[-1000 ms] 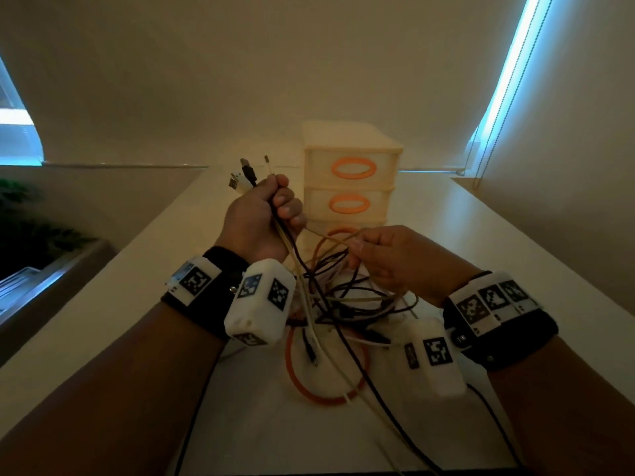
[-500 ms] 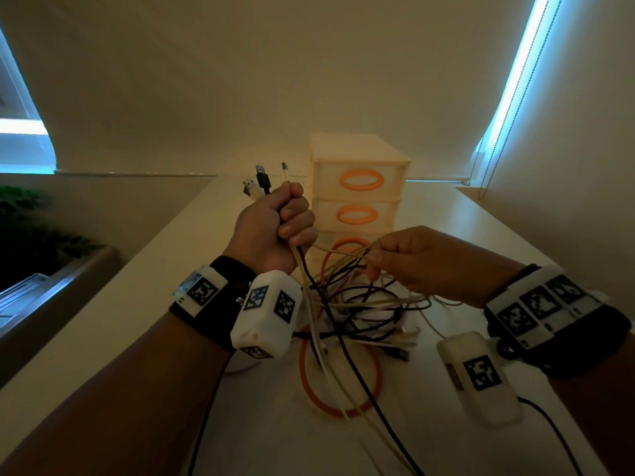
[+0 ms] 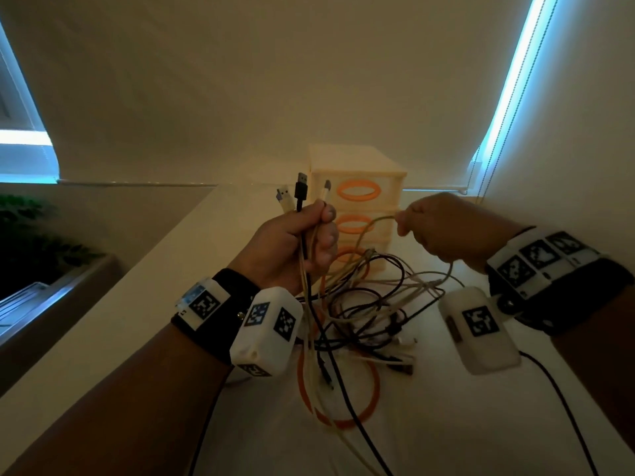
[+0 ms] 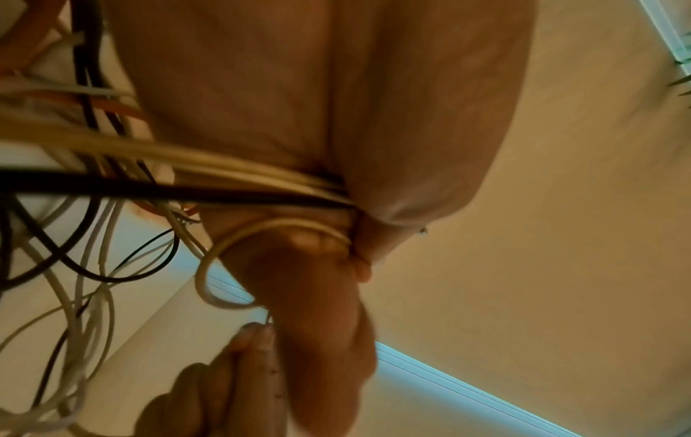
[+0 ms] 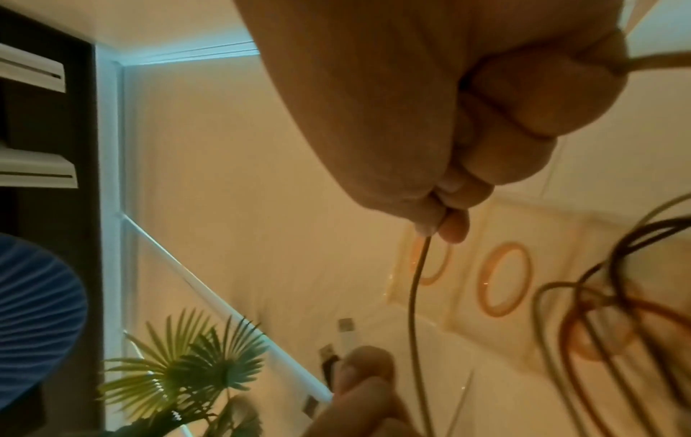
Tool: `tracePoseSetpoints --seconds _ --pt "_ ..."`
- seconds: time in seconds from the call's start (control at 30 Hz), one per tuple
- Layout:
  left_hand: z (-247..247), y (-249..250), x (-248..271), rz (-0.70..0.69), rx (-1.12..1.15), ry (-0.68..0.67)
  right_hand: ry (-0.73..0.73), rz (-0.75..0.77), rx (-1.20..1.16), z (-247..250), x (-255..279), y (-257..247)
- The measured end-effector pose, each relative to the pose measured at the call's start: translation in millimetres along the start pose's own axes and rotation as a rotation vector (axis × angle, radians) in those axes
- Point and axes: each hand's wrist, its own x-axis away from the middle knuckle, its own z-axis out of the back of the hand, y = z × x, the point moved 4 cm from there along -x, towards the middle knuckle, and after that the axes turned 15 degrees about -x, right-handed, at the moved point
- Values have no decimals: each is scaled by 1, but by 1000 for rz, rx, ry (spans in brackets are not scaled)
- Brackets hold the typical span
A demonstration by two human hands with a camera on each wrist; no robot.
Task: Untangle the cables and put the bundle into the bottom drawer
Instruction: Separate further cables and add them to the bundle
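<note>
My left hand [image 3: 302, 242] grips several cable ends [image 3: 302, 190], one black and the others pale, plugs sticking up above the fist. The same grip shows close up in the left wrist view, with cables [image 4: 262, 183] running across the palm. My right hand [image 3: 443, 228] pinches one pale cable [image 3: 374, 223] and holds it raised to the right, in front of the drawers. Its pinch [image 5: 441, 218] is plain in the right wrist view. The tangle of cables [image 3: 367, 314] hangs and lies on the white table between my wrists. A cream three-drawer unit [image 3: 357, 207] with orange ring handles stands behind, its bottom drawer [image 3: 374, 259] partly hidden.
An orange cable loop [image 3: 343, 393] lies on the table [image 3: 137, 338] under the tangle. The table's left edge drops to a dark ledge with a plant [image 3: 31, 235]. A window blind with a bead cord [image 3: 488, 166] is at the right.
My right hand has lifted and moved right, drawing the pale cable out of the tangle. The left hand has risen slightly with its cable ends, and the tangle has loosened and spread.
</note>
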Motion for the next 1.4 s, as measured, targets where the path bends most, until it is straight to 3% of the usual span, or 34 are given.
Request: tracePoseSetpoints --seconds 0.1,0.23,0.43,0.57,0.7,0.93,1.13,1.3,1.4 --pt "-1 -1 -1 9 42 6 -21 10 -182 -1 2 -22" --pt "-5 -4 -2 36 68 -41 -74 101 -210 -8 10 -43" --pt "-7 -6 -4 11 134 28 -192 249 -74 -53 22 -55" --pt "3 9 -3 -95 193 96 -303 412 251 -81 29 -46" --pt "6 9 -3 -99 210 102 -272 488 188 -83 29 -34" --pt "12 13 -2 -157 373 149 -297 424 194 -71 23 -9" --pt "16 24 6 -162 349 153 -291 240 167 -49 16 16" --pt "5 22 10 -88 298 -57 -181 38 73 -30 -9 40" --pt "1 15 9 -21 224 -185 -90 55 38 -25 -16 21"
